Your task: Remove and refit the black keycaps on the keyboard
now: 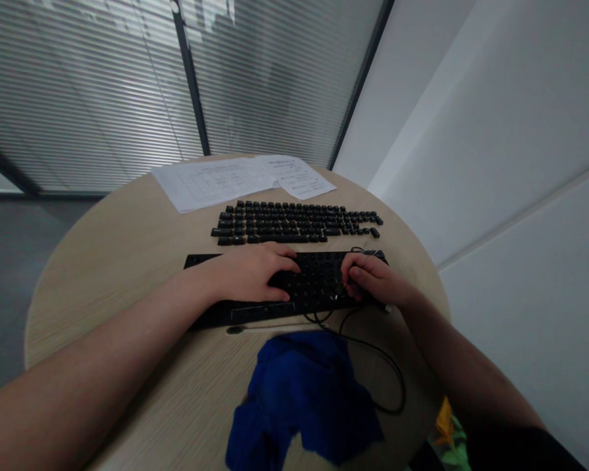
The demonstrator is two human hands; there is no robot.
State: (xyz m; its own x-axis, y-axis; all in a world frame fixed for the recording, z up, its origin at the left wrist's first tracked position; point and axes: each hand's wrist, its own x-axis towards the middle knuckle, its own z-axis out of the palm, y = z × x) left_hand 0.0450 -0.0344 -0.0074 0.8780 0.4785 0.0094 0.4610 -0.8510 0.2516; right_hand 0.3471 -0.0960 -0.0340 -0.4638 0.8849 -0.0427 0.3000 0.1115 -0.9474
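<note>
A black keyboard base with its keycaps off lies across the table. My left hand rests on its left and middle part, fingers spread and thumb apart, pressing on the surface. Over the right part, my right hand is closed in a pinch around a thin wire tool, whose wire ends show faintly near the fingertips. Beyond the base, loose black keycaps are laid out in rows in keyboard order. Dim light hides the detail under my right fingers.
Printed paper sheets lie at the far side of the round wooden table. A crumpled blue cloth sits at the near edge. The black cable loops beside it. A thin stick-like item lies below the base. White wall stands right.
</note>
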